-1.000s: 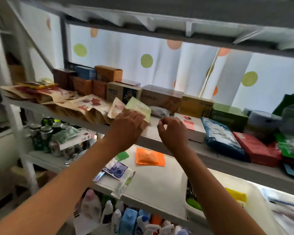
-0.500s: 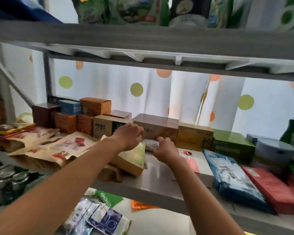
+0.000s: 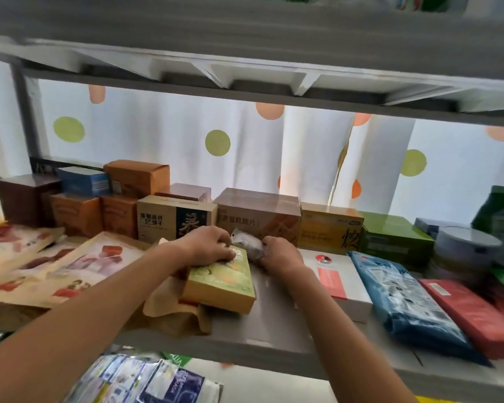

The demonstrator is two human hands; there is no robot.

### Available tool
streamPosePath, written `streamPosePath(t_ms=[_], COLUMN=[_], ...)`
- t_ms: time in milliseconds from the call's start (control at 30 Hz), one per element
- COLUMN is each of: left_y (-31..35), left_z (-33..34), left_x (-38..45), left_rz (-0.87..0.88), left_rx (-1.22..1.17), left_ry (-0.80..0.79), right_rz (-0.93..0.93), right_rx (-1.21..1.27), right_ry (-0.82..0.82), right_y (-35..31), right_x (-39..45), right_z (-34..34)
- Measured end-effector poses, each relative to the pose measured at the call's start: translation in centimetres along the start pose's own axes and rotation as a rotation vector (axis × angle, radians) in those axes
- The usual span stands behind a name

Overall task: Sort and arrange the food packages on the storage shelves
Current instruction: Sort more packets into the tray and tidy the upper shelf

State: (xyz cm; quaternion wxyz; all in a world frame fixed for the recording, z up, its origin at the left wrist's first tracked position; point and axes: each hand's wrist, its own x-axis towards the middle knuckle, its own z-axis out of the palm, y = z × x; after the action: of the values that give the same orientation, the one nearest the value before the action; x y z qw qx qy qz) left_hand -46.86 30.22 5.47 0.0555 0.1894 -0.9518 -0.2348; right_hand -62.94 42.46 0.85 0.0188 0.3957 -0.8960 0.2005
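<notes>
My left hand presses down on the far end of a green-and-yellow flat package that lies on the grey middle shelf, partly over tan paper pouches. My right hand is closed around a small silvery packet just behind that package. A row of boxes stands at the back: a beige-and-black box, a brown cake box and a yellow box.
Printed paper bags lie to the left. To the right are a white flat box, a blue bag and a red packet. The upper shelf hangs close overhead. Foil sachets lie on the shelf below.
The green-and-yellow package has gone from held upright to lying flat on the shelf. My right hand has reached back and closed on the silvery packet. The view has risen.
</notes>
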Motion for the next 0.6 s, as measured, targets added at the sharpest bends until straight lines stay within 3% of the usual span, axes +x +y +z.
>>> streamPosePath(t_ms=[167, 367, 467, 600], left_y=[1.2, 1.8, 1.1, 0.6], left_z=[1.4, 2.9, 3.7, 3.8], left_x=[0.2, 1.0, 1.1, 1.0], left_rz=[0.041, 0.074, 0.085, 0.092], left_rx=[0.034, 0.178, 0.098, -0.161], left_ry=[0.105, 0.173, 0.191, 0.272], right_rz=[-0.001, 0.046, 0.103, 0.046], right_rx=[0.255, 0.774, 0.939, 1.069], right_ry=[0.066, 0.209, 0.195, 0.113], right_y=[1.1, 1.9, 1.9, 1.6], right_x=[-0.5, -2.0, -2.5, -2.8], right_z=[-0.5, -2.4, -3.2, -3.4])
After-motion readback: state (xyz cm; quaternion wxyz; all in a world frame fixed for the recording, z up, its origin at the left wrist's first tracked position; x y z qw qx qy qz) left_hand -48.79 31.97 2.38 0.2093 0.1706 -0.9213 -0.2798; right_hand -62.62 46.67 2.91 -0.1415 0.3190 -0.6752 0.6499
